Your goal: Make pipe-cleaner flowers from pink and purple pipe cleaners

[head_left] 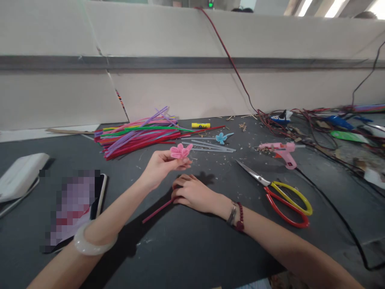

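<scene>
Raised left hand (159, 166) pinches a pink flower (181, 151); lower right hand (194, 194), palm down, grips a stem (157, 211).

Fuzzy pink flower (180, 151) near slanting dark-pink stick (157, 210)

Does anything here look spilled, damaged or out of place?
Yes: pale scraps are strewn around the blue flower, the pink glue gun looks crusted at its tip, and wires tangle behind it. The pink flower in the left hand looks intact.

Two flowers (181, 151) (one pink, one blue), one glue gun (282, 148), one pair of scissors (264, 181).
</scene>
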`<action>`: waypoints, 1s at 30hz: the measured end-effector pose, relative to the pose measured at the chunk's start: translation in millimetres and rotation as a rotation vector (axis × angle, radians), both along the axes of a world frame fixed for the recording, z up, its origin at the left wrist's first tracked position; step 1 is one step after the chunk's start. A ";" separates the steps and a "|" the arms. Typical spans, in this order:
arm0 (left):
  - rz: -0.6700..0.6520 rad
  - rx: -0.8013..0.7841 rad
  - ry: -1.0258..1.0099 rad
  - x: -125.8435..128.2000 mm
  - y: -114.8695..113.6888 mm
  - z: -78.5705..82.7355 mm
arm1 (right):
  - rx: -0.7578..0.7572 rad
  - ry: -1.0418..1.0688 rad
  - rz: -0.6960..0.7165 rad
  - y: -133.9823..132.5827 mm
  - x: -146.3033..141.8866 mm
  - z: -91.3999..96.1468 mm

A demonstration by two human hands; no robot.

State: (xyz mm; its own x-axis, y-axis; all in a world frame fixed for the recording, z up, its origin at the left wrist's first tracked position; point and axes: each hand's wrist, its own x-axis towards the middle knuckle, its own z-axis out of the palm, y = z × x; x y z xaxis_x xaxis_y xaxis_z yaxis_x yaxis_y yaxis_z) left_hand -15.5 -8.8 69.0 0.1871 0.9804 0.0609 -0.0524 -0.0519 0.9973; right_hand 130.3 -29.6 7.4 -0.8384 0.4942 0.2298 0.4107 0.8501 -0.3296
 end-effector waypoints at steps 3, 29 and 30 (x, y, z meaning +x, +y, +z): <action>-0.043 -0.084 -0.039 2.1 -1.6 -1.0 | 0.008 -0.023 0.054 -0.6 -10.4 5.3; -0.151 -0.214 -0.059 6.9 -4.1 -8.4 | -0.578 0.663 -0.377 9.2 68.0 33.4; -0.171 -0.230 -0.051 8.3 -5.8 -7.5 | -0.595 0.745 -0.409 8.8 64.0 32.7</action>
State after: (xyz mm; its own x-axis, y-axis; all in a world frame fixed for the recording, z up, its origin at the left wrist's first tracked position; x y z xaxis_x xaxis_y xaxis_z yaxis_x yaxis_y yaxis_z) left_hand -7.2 -14.6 61.6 0.3533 0.9241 -0.1457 -0.0913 0.1890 0.9777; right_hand 194.3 -20.9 40.1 -0.3266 0.9124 0.2468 0.1508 0.3081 -0.9393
